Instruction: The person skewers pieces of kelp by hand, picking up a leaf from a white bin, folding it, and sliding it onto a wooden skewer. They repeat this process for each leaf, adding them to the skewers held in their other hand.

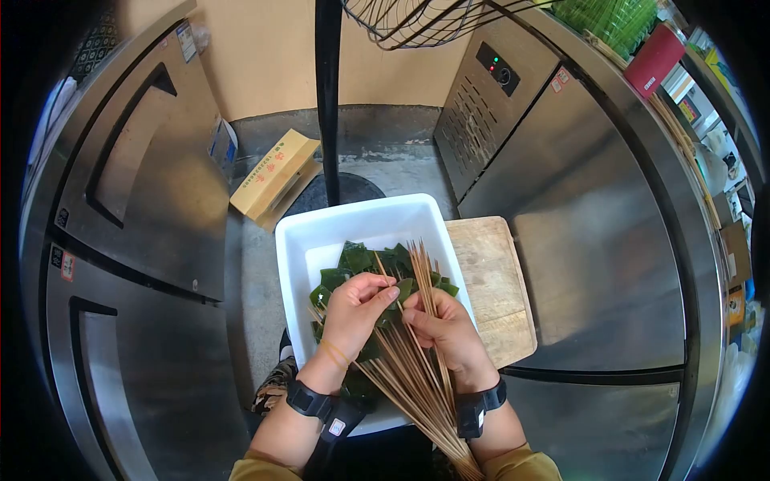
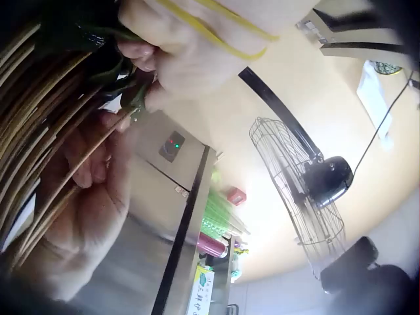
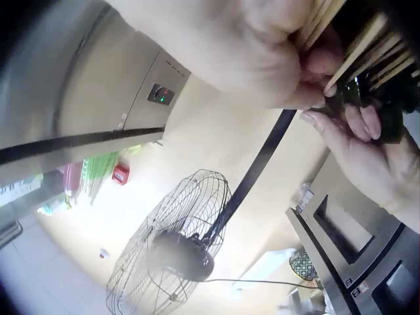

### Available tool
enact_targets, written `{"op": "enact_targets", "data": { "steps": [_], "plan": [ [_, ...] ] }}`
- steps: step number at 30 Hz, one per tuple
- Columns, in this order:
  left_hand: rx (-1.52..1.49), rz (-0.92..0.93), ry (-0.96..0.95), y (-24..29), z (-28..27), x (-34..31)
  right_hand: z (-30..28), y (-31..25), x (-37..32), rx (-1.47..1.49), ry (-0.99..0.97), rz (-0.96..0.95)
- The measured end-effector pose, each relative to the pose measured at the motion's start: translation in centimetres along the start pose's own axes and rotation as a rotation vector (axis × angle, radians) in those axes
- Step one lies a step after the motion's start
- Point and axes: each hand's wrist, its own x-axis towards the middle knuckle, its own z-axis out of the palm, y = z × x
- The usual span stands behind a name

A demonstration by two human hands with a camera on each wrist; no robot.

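Note:
Dark green leafy pieces [image 1: 355, 258] lie in a white tub [image 1: 290, 240], with a fan of thin wooden sticks [image 1: 401, 361] over them. The left hand [image 1: 357, 313] pinches a green piece at a stick's tip between thumb and fingers. Close on its right, the right hand [image 1: 453, 333] grips several upright sticks and pinches one more stick by the green piece. In the left wrist view, a green piece [image 2: 134, 98] sits at the left fingertips, where a stick meets it. The right wrist view shows both hands' fingertips almost together at the green piece.
A wooden board [image 1: 493, 289] lies right of the tub. Steel cabinets [image 1: 593, 232] stand on both sides. Behind the tub are a cardboard box [image 1: 277, 176] and a black pole [image 1: 328, 104] on a round base. A wire fan cage [image 1: 425, 20] hangs above.

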Motion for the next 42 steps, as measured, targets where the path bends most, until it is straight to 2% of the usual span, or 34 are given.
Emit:
{"op": "enact_targets", "data": {
  "steps": [2,5,6,9,10,11,12,13,15,17,19,21,22,25,28,34,42],
  "plan": [
    [0.069,0.046,-0.011,-0.9,-0.5,0.5,0.5,-0.5,-0.4,0.014,0.07,-0.085],
    [0.372,0.098,0.009,-1.4,-0.6,0.8,0.0,-1.7,-1.0,0.346,-0.098,0.009],
    [0.411,0.078,0.001,-1.3,-0.6,0.8,-1.3,-1.0,-0.6,0.491,-0.27,0.05],
    [0.494,0.031,-0.022,-0.6,-0.7,1.1,-0.6,-0.9,-0.7,0.592,-0.294,0.233],
    [0.496,0.021,-0.033,-0.7,-1.0,1.3,-0.1,-0.1,0.2,0.635,-0.329,0.23],
    [0.497,0.013,-0.045,-0.6,-1.3,1.5,0.0,0.0,0.2,0.601,-0.28,0.23],
    [0.246,0.056,-0.039,-0.6,-1.4,1.7,0.0,0.1,0.2,0.566,-0.231,0.229],
    [0.126,-0.044,-0.011,-0.2,-2.0,1.7,0.2,-0.1,0.3,0.531,-0.183,0.228],
    [-0.342,-0.224,-0.034,1.8,-4.5,1.7,-0.3,0.3,0.4,0.501,-0.205,0.202],
    [-0.931,-0.283,0.022,1.3,-6.1,2.4,-0.2,0.5,0.4,0.467,-0.213,0.178],
    [-1.124,-0.36,0.242,1.3,-6.5,2.1,0.2,0.3,0.3,0.395,-0.157,0.188],
    [-1.094,-0.375,0.191,1.8,-6.1,1.7,-0.1,0.5,0.4,0.363,-0.172,0.191],
    [-1.079,-0.386,0.162,1.8,-5.9,1.6,0.5,0.1,0.3,0.32,-0.112,0.193],
    [-1.05,-0.319,0.135,0.9,-5.7,1.9,0.1,0.2,0.3,0.361,-0.161,0.221],
    [-0.88,-0.205,0.045,0.6,-5.7,1.9,0.2,0.3,0.4,0.363,-0.14,0.218],
    [-0.722,-0.093,0.08,1.6,-4.3,1.4,0.1,0.5,0.5,0.394,-0.158,0.209],
    [-0.56,-0.158,0.159,1.7,-3.7,1.4,0.4,0.7,0.4,0.351,-0.128,0.196]
  ]
}}
